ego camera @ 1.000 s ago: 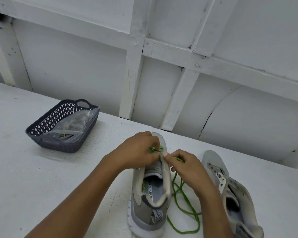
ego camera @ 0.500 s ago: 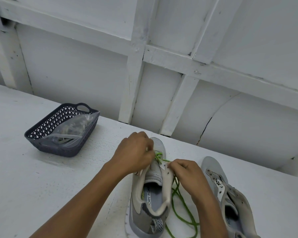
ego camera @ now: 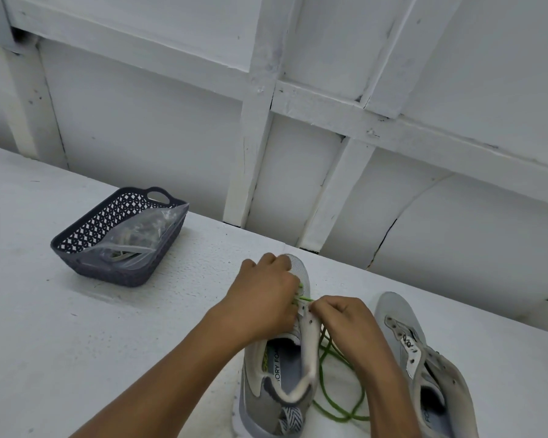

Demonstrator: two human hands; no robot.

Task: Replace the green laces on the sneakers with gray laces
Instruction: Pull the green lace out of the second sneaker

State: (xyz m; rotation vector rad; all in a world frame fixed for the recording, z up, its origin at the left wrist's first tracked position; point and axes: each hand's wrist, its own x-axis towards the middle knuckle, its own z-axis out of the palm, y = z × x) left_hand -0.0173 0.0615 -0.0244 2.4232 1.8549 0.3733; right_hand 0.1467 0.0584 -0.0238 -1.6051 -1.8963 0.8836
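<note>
White-painted boards and battens make up the wall (ego camera: 140, 137) behind, with a dark crack running down one panel at the right. Below it a white, rough-surfaced table (ego camera: 60, 343) fills the lower half of the view.

Two bare forearms reach in from the bottom edge and meet over a gray sneaker (ego camera: 279, 374) that stands near the middle of the table, toe toward the wall, heel toward the person. Its opening faces up and part of the printed insole shows. A second sneaker (ego camera: 424, 358) of the same kind lies to the right, well apart from the first and angled away, its eyelet holes showing open along the flap.

A dark lattice basket (ego camera: 117, 276) with a handle cut-out sits on the table at the left, apart from the sneakers. A clear plastic bag (ego camera: 146, 235) lies in it; pale strips show inside, too blurred to make out.

The left hand (ego camera: 263, 298) lies over the first sneaker's throat with fingers curled, gripping the green lace (ego camera: 326, 384) where it crosses the lower eyelets. The right hand (ego camera: 345, 320) is curled too, thumb and forefinger pinching the same lace just beside the right eyelet flap. A short taut piece of lace runs between the two hands; the rest drops under the right wrist and lies in loose loops on the table between the sneakers.
</note>
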